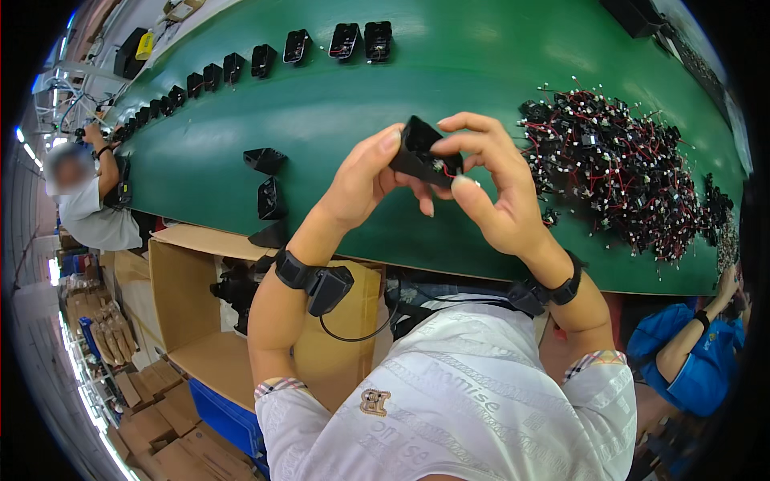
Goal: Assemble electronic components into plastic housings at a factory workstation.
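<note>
A black plastic housing [415, 155], open on top, is held above the green table. My left hand [370, 172] grips its left side, thumb on the rim and fingers underneath. At its right end my right hand [499, 183] reaches in with bent fingers, the thumb by the lower corner. Inside the housing a small part with red wire shows between the fingers; how firmly the right fingers grip it is hard to see. Two more black housings, one [265, 160] above another [271, 198], lie on the table left of my hands.
On the right spreads a big heap of small black parts with red wires [618, 168]. A row of black housings [297, 46] runs along the far side. A cardboard box [188, 293] stands below the table's near edge. Other people work at far left [88, 192] and far right [682, 353].
</note>
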`<state>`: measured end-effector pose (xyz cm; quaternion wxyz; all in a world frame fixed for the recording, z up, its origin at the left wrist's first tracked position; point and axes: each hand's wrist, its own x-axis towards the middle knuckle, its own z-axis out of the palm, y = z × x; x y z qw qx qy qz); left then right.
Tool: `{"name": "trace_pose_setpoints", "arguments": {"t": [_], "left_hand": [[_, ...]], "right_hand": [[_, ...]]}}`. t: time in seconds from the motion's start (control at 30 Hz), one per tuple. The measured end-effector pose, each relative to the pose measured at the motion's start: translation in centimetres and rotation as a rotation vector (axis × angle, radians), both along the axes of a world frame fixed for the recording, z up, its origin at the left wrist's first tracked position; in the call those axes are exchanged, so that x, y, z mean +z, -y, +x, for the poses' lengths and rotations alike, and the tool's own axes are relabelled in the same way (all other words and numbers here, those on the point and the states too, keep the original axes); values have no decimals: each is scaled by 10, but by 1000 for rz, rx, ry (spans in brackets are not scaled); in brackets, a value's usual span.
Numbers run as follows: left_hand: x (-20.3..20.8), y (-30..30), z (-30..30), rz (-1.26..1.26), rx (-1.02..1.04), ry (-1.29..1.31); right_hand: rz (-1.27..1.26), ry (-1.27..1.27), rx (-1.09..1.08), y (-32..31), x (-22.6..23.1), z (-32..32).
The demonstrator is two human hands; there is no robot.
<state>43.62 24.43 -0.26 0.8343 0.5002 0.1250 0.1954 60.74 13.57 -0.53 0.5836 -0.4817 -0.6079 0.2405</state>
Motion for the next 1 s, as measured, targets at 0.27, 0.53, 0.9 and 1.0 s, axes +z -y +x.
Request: {"name": "trace_pose_setpoints", "arguments": {"t": [0.27, 0.53, 0.9, 1.0], "left_hand": [[-8, 1, -5, -25, 14, -22], [-4, -3, -11, 166, 48, -136], [3, 8, 2, 384, 33, -573], [8, 4, 0, 741, 82, -818]], "right_hand": [[-32, 151, 13, 0, 9, -3], [-46, 229, 49, 2, 11, -2], [-388, -406, 396, 0, -6, -4], [-570, -593, 444, 1, -4, -1]]}}
